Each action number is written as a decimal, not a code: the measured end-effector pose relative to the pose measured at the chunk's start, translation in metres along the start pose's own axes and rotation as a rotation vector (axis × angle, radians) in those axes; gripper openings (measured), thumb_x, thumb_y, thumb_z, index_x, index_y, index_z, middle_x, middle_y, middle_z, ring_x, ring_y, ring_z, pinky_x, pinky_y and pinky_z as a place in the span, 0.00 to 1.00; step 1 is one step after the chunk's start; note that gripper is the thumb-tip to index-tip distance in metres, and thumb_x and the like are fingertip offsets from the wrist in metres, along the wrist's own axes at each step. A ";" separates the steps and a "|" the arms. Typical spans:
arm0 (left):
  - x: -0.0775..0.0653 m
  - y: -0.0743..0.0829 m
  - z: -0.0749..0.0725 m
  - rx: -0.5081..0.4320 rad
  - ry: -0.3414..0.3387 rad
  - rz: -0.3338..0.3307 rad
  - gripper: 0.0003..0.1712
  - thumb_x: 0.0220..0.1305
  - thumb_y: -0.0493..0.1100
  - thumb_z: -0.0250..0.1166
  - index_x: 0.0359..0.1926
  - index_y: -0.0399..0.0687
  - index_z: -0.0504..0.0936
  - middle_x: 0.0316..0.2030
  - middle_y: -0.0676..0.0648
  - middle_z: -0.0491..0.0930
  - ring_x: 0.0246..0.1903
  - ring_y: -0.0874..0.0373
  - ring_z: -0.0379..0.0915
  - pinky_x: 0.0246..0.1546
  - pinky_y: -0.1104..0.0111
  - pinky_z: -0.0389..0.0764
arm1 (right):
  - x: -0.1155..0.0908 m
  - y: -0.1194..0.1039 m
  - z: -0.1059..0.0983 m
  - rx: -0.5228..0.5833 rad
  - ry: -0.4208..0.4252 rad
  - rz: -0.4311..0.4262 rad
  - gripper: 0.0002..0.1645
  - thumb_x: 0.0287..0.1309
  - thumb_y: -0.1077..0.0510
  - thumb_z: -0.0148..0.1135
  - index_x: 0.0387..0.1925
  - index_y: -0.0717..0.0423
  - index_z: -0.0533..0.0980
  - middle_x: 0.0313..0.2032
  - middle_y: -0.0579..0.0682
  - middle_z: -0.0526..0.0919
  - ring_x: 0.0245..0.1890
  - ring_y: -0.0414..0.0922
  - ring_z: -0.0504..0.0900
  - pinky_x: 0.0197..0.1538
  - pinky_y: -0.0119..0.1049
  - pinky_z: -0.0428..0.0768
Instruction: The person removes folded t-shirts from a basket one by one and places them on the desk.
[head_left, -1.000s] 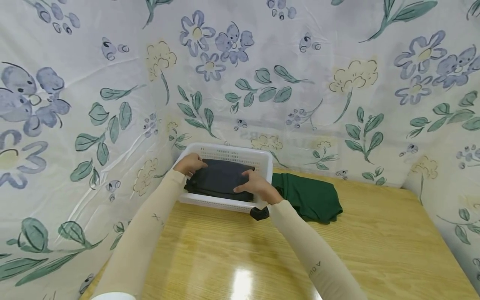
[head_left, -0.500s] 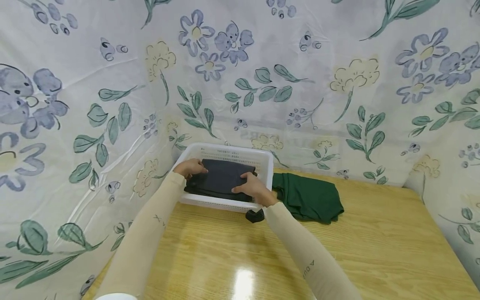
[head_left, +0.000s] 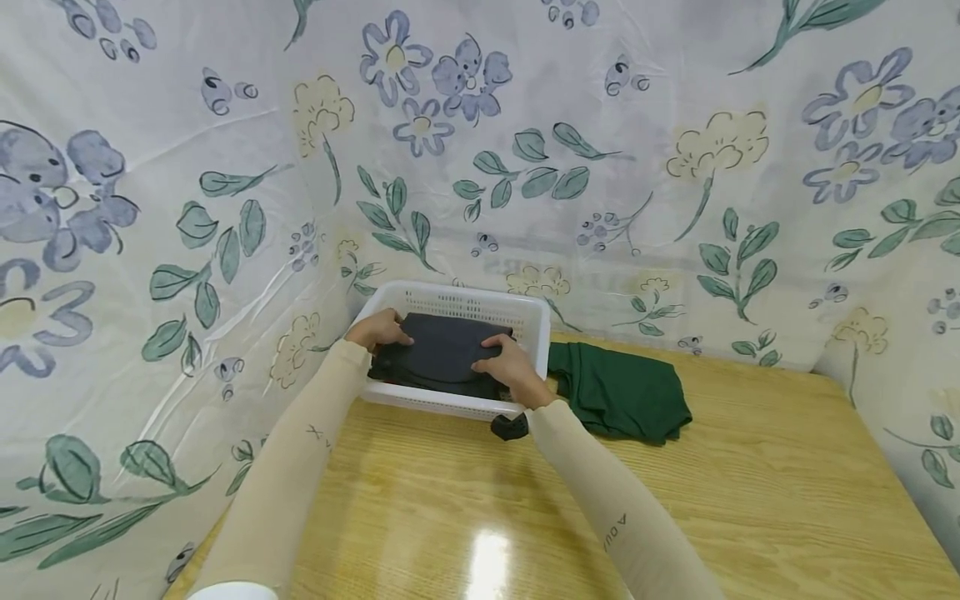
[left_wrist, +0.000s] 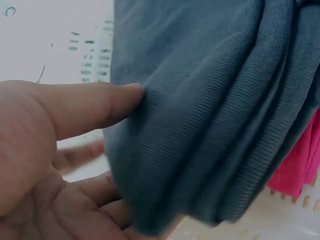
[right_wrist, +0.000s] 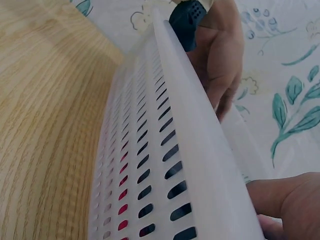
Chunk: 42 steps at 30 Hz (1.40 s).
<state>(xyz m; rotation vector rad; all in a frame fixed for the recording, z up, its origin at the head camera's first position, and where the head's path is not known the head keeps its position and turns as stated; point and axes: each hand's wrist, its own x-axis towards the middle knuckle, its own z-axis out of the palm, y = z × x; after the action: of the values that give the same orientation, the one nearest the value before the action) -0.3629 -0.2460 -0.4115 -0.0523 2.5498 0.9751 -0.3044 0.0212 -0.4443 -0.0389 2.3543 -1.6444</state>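
A folded dark garment [head_left: 450,348] lies in a white perforated plastic basket [head_left: 435,402]. My left hand [head_left: 380,330] holds the garment's left end. In the left wrist view, its thumb presses the ribbed, layered edge from above while the other fingers reach underneath. At the right end, my right hand [head_left: 512,369] grips the garment between thumb and fingers, just inside the basket wall. The right wrist view hides most of that grip behind the basket rim. Bright pink cloth [left_wrist: 295,172] shows under the garment in the left wrist view.
A folded green garment [head_left: 626,392] lies on the wooden table [head_left: 750,467], against the basket's right side. Floral sheeting [head_left: 600,208] hangs behind and at both sides. A small black device [head_left: 510,427] sits at my right wrist.
The dark garment has risen slightly at its front edge, with a bit of red showing below it. My right hand has shifted slightly; both hands keep their hold.
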 end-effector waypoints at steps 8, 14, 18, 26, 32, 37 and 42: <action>-0.005 0.003 -0.001 -0.082 -0.047 0.066 0.29 0.77 0.37 0.59 0.74 0.38 0.66 0.72 0.31 0.58 0.48 0.46 0.69 0.41 0.58 0.77 | 0.000 -0.001 -0.003 0.048 -0.018 -0.042 0.27 0.64 0.59 0.70 0.64 0.53 0.76 0.69 0.58 0.71 0.65 0.57 0.74 0.63 0.53 0.75; -0.008 0.002 -0.001 -0.052 -0.075 0.062 0.21 0.77 0.37 0.59 0.66 0.34 0.76 0.69 0.31 0.65 0.59 0.41 0.67 0.56 0.47 0.75 | 0.001 0.000 -0.001 0.049 -0.040 -0.031 0.26 0.65 0.55 0.71 0.63 0.51 0.78 0.69 0.56 0.71 0.64 0.56 0.74 0.63 0.51 0.75; -0.010 0.002 0.000 -0.038 -0.054 0.074 0.21 0.76 0.37 0.61 0.65 0.34 0.77 0.68 0.31 0.65 0.57 0.42 0.69 0.56 0.50 0.76 | 0.001 0.000 -0.001 0.032 -0.033 -0.057 0.25 0.64 0.57 0.72 0.62 0.51 0.78 0.69 0.56 0.70 0.64 0.56 0.74 0.62 0.51 0.75; -0.012 0.002 -0.001 -0.045 -0.018 0.092 0.21 0.73 0.34 0.64 0.64 0.35 0.79 0.75 0.29 0.55 0.54 0.45 0.68 0.47 0.62 0.76 | 0.000 0.000 -0.002 0.014 -0.004 -0.134 0.24 0.62 0.61 0.72 0.60 0.51 0.80 0.70 0.56 0.69 0.67 0.56 0.71 0.63 0.51 0.75; -0.011 0.000 -0.002 -0.060 0.023 0.136 0.20 0.71 0.33 0.65 0.63 0.35 0.80 0.74 0.30 0.57 0.55 0.44 0.65 0.48 0.62 0.74 | -0.003 -0.004 -0.007 -0.022 0.011 -0.176 0.23 0.64 0.61 0.71 0.61 0.50 0.80 0.69 0.56 0.71 0.65 0.56 0.73 0.61 0.51 0.77; -0.013 0.004 -0.003 -0.092 0.046 0.173 0.20 0.72 0.33 0.64 0.63 0.35 0.79 0.74 0.31 0.57 0.67 0.39 0.59 0.59 0.56 0.71 | -0.008 -0.013 -0.016 -0.027 -0.003 -0.191 0.23 0.65 0.59 0.70 0.61 0.47 0.80 0.70 0.55 0.70 0.65 0.55 0.74 0.60 0.50 0.78; -0.017 0.009 -0.004 -0.119 0.046 0.179 0.20 0.73 0.34 0.63 0.64 0.38 0.79 0.75 0.33 0.57 0.68 0.37 0.60 0.61 0.53 0.71 | -0.012 -0.017 -0.027 -0.007 -0.021 -0.211 0.23 0.66 0.59 0.70 0.62 0.48 0.80 0.69 0.56 0.71 0.59 0.54 0.79 0.56 0.47 0.81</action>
<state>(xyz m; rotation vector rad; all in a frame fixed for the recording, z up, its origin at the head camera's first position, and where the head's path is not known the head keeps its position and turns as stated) -0.3501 -0.2437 -0.3967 0.1226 2.5697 1.2056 -0.3014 0.0416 -0.4176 -0.3140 2.4100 -1.7185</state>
